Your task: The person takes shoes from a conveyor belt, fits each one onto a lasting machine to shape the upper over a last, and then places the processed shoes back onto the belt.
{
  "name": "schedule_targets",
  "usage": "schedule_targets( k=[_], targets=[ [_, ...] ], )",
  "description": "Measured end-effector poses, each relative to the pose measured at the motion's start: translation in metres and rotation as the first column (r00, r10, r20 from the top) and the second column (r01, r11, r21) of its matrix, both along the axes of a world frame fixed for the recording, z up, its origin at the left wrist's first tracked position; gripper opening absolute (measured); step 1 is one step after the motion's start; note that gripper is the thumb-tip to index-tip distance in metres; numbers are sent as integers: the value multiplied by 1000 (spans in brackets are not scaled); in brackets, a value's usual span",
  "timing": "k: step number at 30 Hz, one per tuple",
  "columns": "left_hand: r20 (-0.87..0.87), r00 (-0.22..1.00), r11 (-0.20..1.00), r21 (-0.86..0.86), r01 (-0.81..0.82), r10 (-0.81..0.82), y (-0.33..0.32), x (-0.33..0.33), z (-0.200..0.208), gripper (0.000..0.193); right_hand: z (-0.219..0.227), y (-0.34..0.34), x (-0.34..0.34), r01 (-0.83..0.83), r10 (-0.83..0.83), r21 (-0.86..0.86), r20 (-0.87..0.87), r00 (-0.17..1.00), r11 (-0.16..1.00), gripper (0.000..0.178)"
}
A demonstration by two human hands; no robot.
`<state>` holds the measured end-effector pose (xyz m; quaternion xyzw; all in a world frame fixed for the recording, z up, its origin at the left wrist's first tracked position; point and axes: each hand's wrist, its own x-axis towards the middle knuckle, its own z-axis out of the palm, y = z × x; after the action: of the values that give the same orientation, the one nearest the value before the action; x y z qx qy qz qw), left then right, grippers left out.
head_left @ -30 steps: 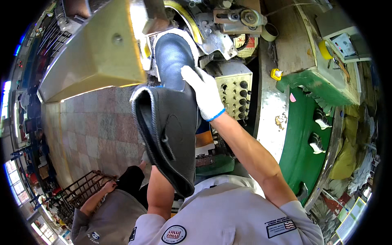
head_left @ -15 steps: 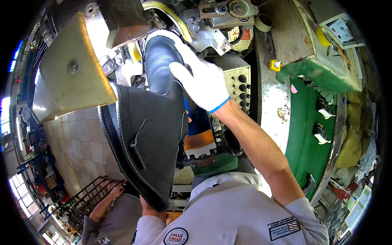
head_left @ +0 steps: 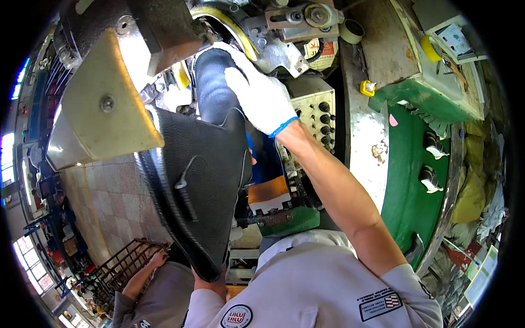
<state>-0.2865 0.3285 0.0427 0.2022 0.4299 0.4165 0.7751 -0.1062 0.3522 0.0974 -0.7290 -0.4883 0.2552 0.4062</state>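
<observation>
A black leather boot lies tilted across the middle, its toe at the far end against the machine and its wide shaft toward me. My right hand, in a white glove with a blue cuff, is closed round the right side of the toe and foot, thumb on top. My left forearm goes behind the shaft. Of my left hand, only bare fingertips show at the shaft's right edge, seemingly gripping it; the rest is hidden. A pale, yellow-edged machine plate hangs just over the shaft's left edge.
A control box with black knobs stands right of the boot. Further right, a green belt carries dark shoes. A yellow tape roll is at the far right. Lower left, another person's arm rests near a rusty rack.
The pale machine plate has shifted slightly right and nearer. My right wrist has moved a little left, the hand still on the boot's toe. The boot's shaft has shifted slightly.
</observation>
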Motion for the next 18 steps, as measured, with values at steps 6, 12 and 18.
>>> schedule_targets(
  k=[6, 12, 18],
  targets=[
    [11, 1000, 1000, -12, 5, -5, -9, 13, -4, 39, 2, -23, 7, -20, 21, -92, 10, 1000, 996, 53],
    [15, 1000, 1000, 12, -10, 10, -7, 20, -4, 40, -18, -28, 0, -12, -5, -85, -191, 982, 996, 57],
    [-16, 1000, 1000, 26, 0, 1, 1, 19, -4, 40, -30, -56, -13, 3, -22, -43, -440, 898, 999, 62]
  ],
)
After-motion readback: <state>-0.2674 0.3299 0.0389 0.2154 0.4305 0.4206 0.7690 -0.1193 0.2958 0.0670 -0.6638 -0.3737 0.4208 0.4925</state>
